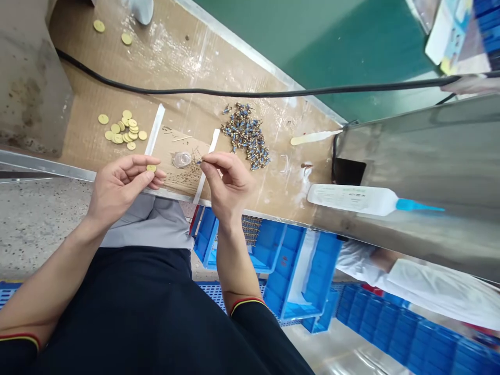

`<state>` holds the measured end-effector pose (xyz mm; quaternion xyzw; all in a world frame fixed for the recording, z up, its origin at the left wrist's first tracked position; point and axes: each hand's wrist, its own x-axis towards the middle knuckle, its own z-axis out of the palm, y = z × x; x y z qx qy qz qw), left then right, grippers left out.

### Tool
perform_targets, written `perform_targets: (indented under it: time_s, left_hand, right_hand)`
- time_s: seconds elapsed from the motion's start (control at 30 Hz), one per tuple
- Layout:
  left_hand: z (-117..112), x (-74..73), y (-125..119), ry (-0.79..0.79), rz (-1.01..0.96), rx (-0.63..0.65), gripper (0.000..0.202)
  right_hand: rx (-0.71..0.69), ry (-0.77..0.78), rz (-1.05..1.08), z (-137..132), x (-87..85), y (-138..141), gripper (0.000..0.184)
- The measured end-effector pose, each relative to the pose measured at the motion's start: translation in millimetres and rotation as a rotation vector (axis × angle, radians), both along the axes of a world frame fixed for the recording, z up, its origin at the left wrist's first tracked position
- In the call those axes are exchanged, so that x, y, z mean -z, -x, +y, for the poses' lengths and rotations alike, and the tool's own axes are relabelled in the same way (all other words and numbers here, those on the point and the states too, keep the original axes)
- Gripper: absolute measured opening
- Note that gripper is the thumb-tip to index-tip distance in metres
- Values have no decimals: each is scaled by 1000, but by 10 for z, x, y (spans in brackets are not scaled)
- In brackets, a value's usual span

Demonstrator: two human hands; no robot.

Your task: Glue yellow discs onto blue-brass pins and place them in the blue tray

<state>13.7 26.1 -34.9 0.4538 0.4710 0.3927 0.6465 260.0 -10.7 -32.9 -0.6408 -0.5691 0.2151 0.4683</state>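
My left hand [121, 185] is curled, pinching a small yellow disc [151, 168] between thumb and fingertips at the near edge of the cardboard-covered bench [97, 94]. My right hand [226, 177] is closed in a pinch on a tiny blue-and-brass part [199, 162] with a thin pin, held just right of the disc. Between the hands a small clear round dish [182, 159] lies on a cardboard square. A heap of yellow discs [124, 131] lies beyond my left hand. A pile of blue-and-brass parts [247, 134] lies beyond my right hand.
A black cable [195, 92] crosses the bench. A white glue bottle with a blue nozzle [363, 200] rests on a slanted metal chute [422, 156] at the right. A flat wooden stick [312, 138] lies near it. Blue plastic bins [297, 265] stand under the bench.
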Motion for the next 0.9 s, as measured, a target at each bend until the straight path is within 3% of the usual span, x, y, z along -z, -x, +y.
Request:
perform_targets:
  time_s: [0.17, 0.4, 0.57, 0.9]
  left_hand:
    - [-2, -10, -10, 18, -24, -7, 25]
    - [9, 7, -3, 17, -79, 14, 23]
    - [-1, 34, 21, 12, -103, 28, 23]
    - [3, 28, 10, 8, -97, 28, 33]
  right_hand:
    - [1, 59, -103, 15, 6, 35, 15]
    - [-31, -28, -153, 14, 58, 53, 18]
    - [-58, -213, -217, 45, 100, 35, 16]
    - [-67, -229, -243, 42, 118, 27, 18]
